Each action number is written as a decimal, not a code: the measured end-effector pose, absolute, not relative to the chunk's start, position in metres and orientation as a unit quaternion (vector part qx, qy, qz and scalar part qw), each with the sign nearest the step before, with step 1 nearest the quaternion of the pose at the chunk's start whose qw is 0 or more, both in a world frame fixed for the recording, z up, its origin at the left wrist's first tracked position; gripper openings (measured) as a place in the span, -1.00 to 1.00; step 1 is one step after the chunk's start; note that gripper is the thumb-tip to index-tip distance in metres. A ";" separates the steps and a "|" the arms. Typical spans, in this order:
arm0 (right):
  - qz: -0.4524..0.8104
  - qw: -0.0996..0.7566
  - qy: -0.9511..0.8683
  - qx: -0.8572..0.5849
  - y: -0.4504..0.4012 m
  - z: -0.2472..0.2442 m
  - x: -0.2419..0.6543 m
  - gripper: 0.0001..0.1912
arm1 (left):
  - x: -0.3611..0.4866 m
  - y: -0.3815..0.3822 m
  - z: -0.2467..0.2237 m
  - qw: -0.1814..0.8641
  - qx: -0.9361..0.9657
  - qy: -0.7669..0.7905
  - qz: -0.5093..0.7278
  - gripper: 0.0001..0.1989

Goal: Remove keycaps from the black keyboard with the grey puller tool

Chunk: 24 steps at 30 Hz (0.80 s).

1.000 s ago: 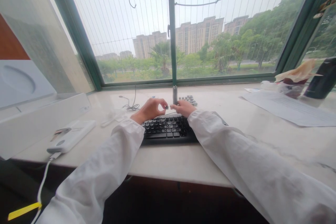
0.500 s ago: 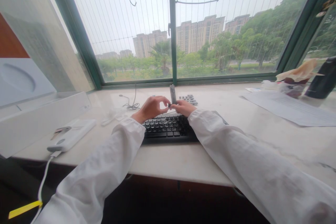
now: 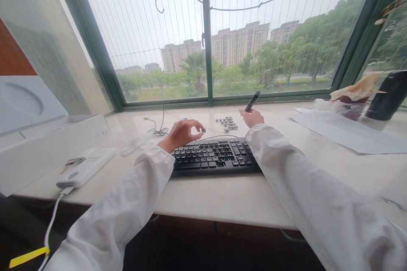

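Between its thumb and fingers my left hand (image 3: 184, 132) pinches a small dark keycap (image 3: 203, 130), above the left back edge of the black keyboard (image 3: 203, 173). My right hand (image 3: 252, 117) is closed around a slim dark tool (image 3: 253, 100), which points up and to the right, beyond the keyboard's right back corner. Several loose keycaps (image 3: 230, 123) lie on the white tabletop between my hands, behind the keyboard. The keyboard shows open sockets without caps in its middle and right parts.
A tangled cable (image 3: 159, 130) lies at the back left. A white power bank (image 3: 85, 167) with keys on it sits at the left, near a white box (image 3: 47, 144). Paper sheets (image 3: 352, 133) and a black bottle (image 3: 387, 95) are at the right.
My right hand has moved right with the tool, away from my left hand, uncovering the loose keycaps and the keyboard's right part. My left hand has barely moved.
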State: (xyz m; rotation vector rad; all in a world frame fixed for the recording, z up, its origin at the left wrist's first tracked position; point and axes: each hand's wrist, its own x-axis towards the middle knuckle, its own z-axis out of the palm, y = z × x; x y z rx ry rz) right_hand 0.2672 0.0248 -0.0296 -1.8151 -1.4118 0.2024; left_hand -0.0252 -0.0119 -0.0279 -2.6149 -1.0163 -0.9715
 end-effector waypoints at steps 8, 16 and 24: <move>0.133 0.456 -0.423 -0.771 0.024 -0.043 0.295 -0.60 | -0.028 -0.009 -0.028 0.090 -0.870 -0.364 -0.320 -0.86; 0.128 0.450 -0.423 -0.776 0.020 -0.044 0.286 -0.55 | -0.032 -0.003 -0.028 0.080 -0.868 -0.393 -0.292 -0.78; -0.032 0.331 -0.589 -0.737 0.004 -0.034 0.251 -0.59 | -0.039 0.002 -0.025 0.024 -0.844 -0.451 -0.291 -0.71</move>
